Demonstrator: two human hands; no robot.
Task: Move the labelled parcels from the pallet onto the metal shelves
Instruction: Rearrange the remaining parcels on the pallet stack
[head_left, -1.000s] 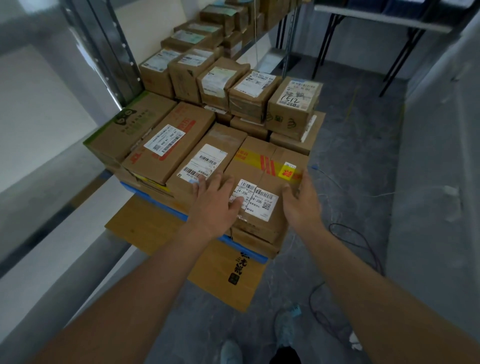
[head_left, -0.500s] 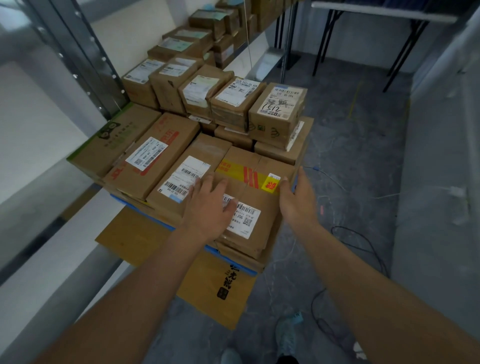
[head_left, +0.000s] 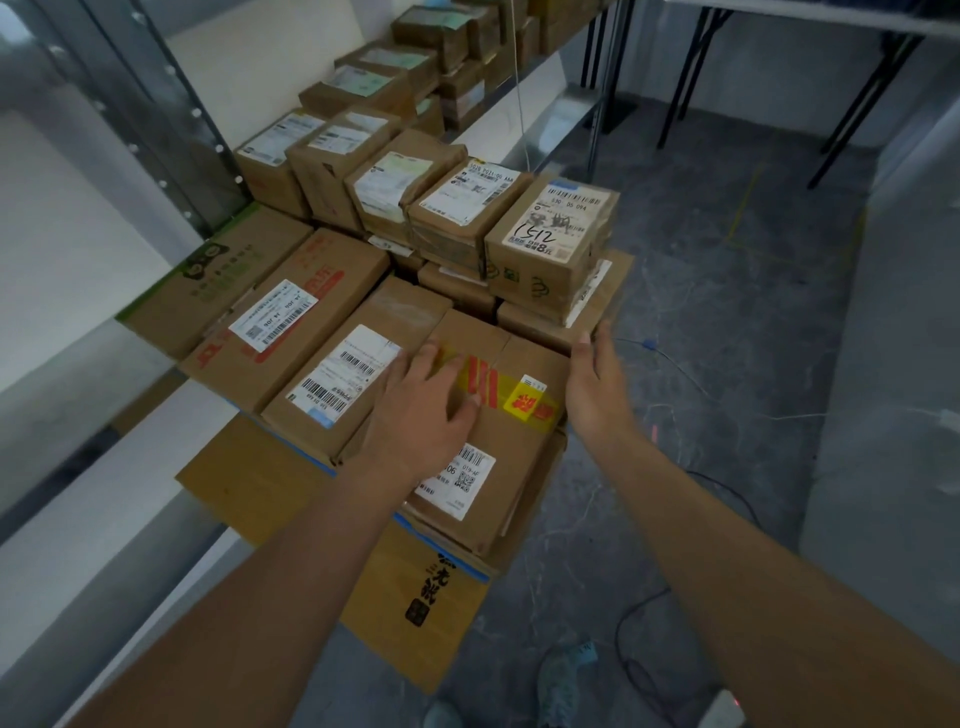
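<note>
A brown parcel (head_left: 514, 436) with yellow-and-red tape and a white label lies at the front right of the pallet stack. My left hand (head_left: 421, 410) rests flat on its top, fingers spread over the tape. My right hand (head_left: 597, 395) presses against its far right edge, fingers straight. The parcel rests on the boxes below it. To its left lie a long labelled parcel (head_left: 353, 384), a red-printed one (head_left: 280, 327) and a green-edged box (head_left: 218, 280). The pallet's blue edge (head_left: 447, 553) shows underneath. More labelled parcels sit on the metal shelf (head_left: 540, 124) beyond.
A row of smaller parcels, one marked 1512 (head_left: 550, 244), stands stacked behind. A flat cardboard sheet (head_left: 405, 623) sticks out under the pallet. The shelf upright (head_left: 171, 119) rises at left. Cables (head_left: 639, 670) trail on the concrete floor by my shoes (head_left: 561, 680). Table legs (head_left: 857, 104) stand far right.
Both hands slid farther away along the taped parcel: the left from the white label up to the yellow tape, the right up to the far corner. The view tilted closer.
</note>
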